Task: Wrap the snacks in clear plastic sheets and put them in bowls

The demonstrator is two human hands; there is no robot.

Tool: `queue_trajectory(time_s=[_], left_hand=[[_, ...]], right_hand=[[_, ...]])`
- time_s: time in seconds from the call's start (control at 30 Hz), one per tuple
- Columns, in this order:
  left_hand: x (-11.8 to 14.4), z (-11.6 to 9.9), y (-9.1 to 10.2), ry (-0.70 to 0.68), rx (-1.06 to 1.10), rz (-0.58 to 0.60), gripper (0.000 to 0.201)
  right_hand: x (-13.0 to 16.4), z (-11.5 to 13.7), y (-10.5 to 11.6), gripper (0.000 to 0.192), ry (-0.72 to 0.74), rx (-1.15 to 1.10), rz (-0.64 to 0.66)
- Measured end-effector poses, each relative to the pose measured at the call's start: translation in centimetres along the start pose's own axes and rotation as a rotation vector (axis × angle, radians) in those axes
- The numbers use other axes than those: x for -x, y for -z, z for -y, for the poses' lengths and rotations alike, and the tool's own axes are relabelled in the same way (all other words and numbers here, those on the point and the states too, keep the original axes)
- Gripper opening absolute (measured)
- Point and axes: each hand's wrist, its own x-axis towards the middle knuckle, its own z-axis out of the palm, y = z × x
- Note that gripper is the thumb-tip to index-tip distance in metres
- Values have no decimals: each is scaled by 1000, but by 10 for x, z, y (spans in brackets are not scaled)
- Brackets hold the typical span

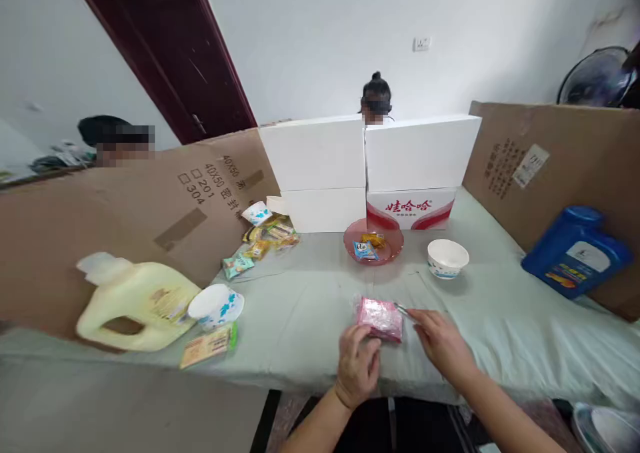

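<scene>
Holding a pink snack packet (380, 318) on the table (310, 306), the left hand (357, 365) grasps its near edge; the right hand (443, 346) pinches its clear end, a grip clenched on it.

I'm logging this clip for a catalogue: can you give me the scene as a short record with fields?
left hand: left hand grips the pink packet
right hand: right hand pinches the packet's end
surface: pale green cloth
centre: red dish holding snacks; white bowl
left side: yellow jug, snack packets
right side: blue jug
</scene>
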Motion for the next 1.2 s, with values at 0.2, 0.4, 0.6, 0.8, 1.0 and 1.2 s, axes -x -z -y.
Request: queue_trajectory(time_s=[0.2, 0.4, 0.6, 0.8, 1.0, 1.2], left_hand=[[-7, 14, -4, 492, 54, -165, 49], [-20, 6, 10, 89, 87, 345, 51], [-20, -1, 8, 59, 28, 350, 47], [-10, 10, -4, 509, 179, -83, 59], [-20, 19, 0, 907, 533, -110, 36], [-4, 42, 40, 1038, 538, -243, 35]], right_hand=[[-43, 43, -9, 35, 89, 100, 241], [12, -12, 4, 35, -22, 37, 228], [64, -83, 23, 31, -195, 211, 22], [25, -46, 5, 35, -138, 117, -162], [-27, 29, -34, 52, 34, -54, -1], [-1, 0, -27, 19, 91, -79, -35]])
